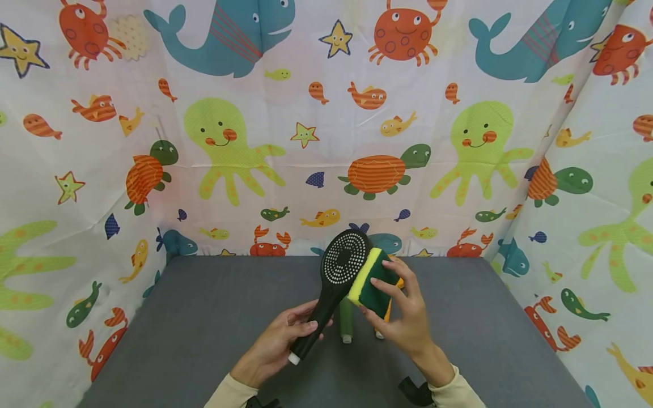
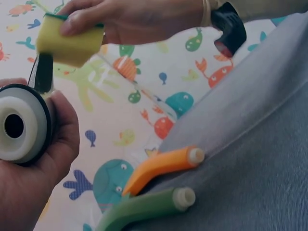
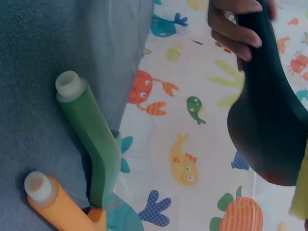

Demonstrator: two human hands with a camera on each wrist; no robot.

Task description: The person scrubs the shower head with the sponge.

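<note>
My left hand (image 1: 280, 340) grips the handle of a black shower head (image 1: 347, 258), tilted up with its dotted spray face toward the head camera. In my right hand (image 1: 408, 309) is a yellow and green sponge (image 1: 374, 283), pinched between thumb and fingers. The sponge's yellow side is against or very near the shower head's right edge. The left wrist view shows the handle's white threaded end (image 2: 19, 127) close up, with the sponge (image 2: 70, 41) beyond it. A green shower head (image 1: 346, 320) and an orange one (image 3: 62, 207) lie behind, partly hidden by the sponge and right hand.
A grey table (image 1: 204, 317) spreads beneath both hands. A white curtain (image 1: 306, 187) printed with sea animals stands around its back and sides. Dark wrist straps (image 2: 228, 29) sit at the sleeves.
</note>
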